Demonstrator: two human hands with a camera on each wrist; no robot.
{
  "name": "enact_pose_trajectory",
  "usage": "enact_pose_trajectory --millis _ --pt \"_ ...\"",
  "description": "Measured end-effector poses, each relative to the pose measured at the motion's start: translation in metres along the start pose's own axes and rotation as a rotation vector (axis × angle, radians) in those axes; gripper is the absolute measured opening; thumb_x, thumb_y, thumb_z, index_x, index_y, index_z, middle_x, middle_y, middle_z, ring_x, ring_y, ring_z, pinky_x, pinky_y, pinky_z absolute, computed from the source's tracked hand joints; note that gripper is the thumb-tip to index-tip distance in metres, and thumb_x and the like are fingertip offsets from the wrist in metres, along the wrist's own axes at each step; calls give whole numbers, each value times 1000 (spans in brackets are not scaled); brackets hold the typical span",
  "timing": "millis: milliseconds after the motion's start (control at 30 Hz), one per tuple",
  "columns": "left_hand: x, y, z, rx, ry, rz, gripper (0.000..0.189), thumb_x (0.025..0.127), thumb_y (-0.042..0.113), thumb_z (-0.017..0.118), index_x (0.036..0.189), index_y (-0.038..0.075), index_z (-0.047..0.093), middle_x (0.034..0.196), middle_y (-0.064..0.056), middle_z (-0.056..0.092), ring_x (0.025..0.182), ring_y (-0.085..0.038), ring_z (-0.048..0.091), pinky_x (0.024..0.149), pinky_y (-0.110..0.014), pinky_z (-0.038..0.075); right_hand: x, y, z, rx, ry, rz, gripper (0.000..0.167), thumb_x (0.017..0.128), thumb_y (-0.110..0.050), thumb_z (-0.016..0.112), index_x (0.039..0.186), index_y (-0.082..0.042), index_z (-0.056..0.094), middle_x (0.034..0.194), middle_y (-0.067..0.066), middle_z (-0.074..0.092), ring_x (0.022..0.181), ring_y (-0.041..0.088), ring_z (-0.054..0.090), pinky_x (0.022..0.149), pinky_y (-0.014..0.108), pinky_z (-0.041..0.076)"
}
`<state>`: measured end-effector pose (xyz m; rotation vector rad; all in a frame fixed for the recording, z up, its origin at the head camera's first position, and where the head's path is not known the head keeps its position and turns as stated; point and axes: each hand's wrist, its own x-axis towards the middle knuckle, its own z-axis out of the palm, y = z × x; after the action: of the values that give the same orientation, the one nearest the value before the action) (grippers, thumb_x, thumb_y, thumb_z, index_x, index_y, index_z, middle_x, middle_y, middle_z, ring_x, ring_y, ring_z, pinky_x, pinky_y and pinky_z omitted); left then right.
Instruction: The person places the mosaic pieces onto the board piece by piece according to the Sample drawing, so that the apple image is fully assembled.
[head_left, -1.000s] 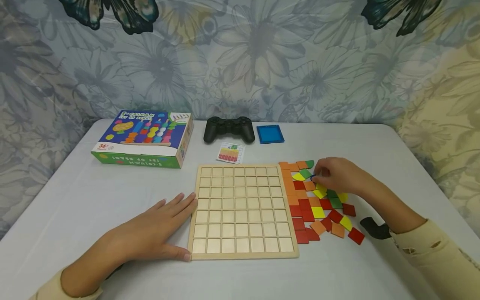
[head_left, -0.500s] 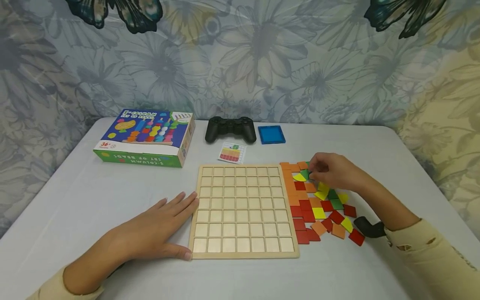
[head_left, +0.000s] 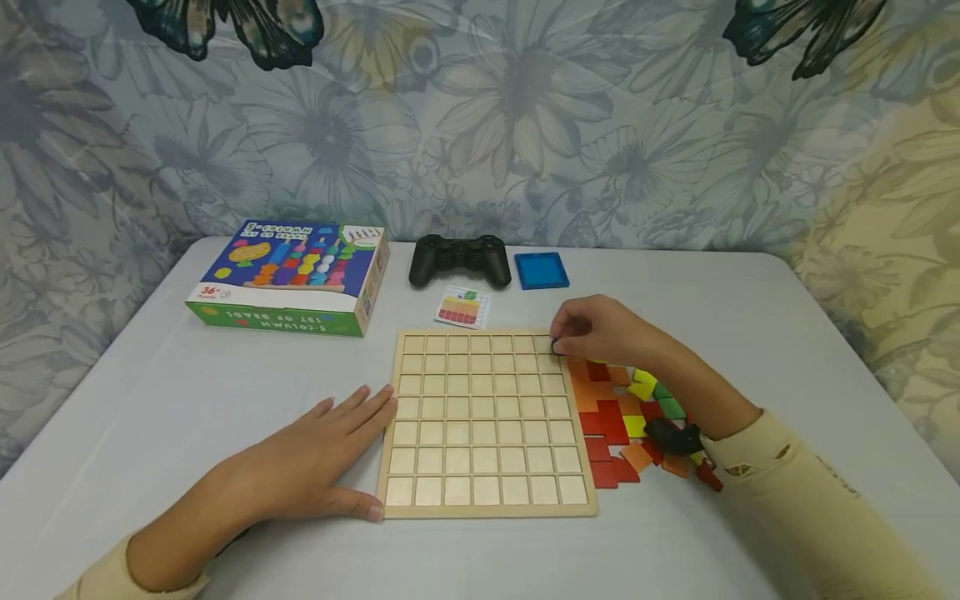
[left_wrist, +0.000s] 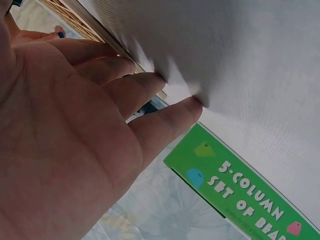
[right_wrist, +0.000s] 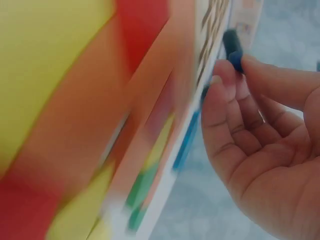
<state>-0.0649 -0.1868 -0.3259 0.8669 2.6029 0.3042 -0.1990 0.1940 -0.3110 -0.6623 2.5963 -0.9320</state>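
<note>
My left hand (head_left: 311, 458) rests beside the wooden grid board (head_left: 489, 512), fingers straight, with fingertips and thumb at its left edge. In the left wrist view the fingers (left_wrist: 165, 125) reach down to the white cloth and the board's side. Over the board's top right corner, my right hand (head_left: 609, 335) pinches a small blue piece (right_wrist: 236, 61) between thumb and fingertips. Its full shape is hidden by the fingers. Flat red, orange, yellow and green tiles (head_left: 600, 425) lie along the board's right side, some hidden beneath the right forearm. The board's cells hold no tiles.
Behind the board lie a small pattern card (head_left: 462, 307), a black game controller (head_left: 459, 260) and a shallow blue tray (head_left: 542, 271). A bead-set box (head_left: 285, 279) sits at the back left. A flowered cloth (head_left: 480, 125) hangs behind the table.
My right hand has moved left from the tile pile to the board's top right corner, carrying the small blue piece. My left hand has stayed at the board's left edge.
</note>
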Motion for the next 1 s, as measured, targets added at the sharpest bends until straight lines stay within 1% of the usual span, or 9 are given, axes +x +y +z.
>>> enact_pose_trajectory --millis 233,367,467,600,800,1000 --pt "1 -1 2 -25 1 0 116 78 83 51 161 7 20 167 -8 14 151 -35 12 111 -66 20 24 -34 23 15 -74 -43 6 91 -4 72 94 -6 68 82 3 64 79 22 56 74 34 51" --pt "1 -1 2 -16 4 -1 116 78 83 50 161 7 20 167 -8 14 151 -35 13 112 -66 20 35 -51 35 12 -111 -82 5 91 -3 71 93 -7 68 82 2 64 79 20 56 75 33 50" --pt "0 -1 2 -7 8 0 116 78 84 50 161 7 20 167 -8 14 150 -36 14 111 -67 21 45 -61 44 -13 -119 -114 6 91 -3 71 92 -8 68 81 1 62 79 19 54 74 33 48" --pt "-1 -2 3 1 16 1 115 79 84 49 161 8 20 167 -8 14 150 -36 14 111 -67 22 59 -71 56 -49 -124 -135 7 90 -4 72 90 -10 69 80 1 59 79 19 51 72 32 45" --pt "-2 -3 4 2 26 11 114 81 83 48 161 8 19 167 -8 13 151 -36 13 112 -66 20 71 -80 70 -108 -121 -136 9 88 -4 75 87 -11 69 83 -1 63 80 16 55 74 29 48" --pt "-2 -5 4 15 26 19 113 81 82 48 161 7 19 167 -8 12 151 -35 12 112 -65 20 71 -86 75 -145 -116 -86 6 87 -4 76 86 -9 74 82 -2 66 80 15 58 75 29 50"
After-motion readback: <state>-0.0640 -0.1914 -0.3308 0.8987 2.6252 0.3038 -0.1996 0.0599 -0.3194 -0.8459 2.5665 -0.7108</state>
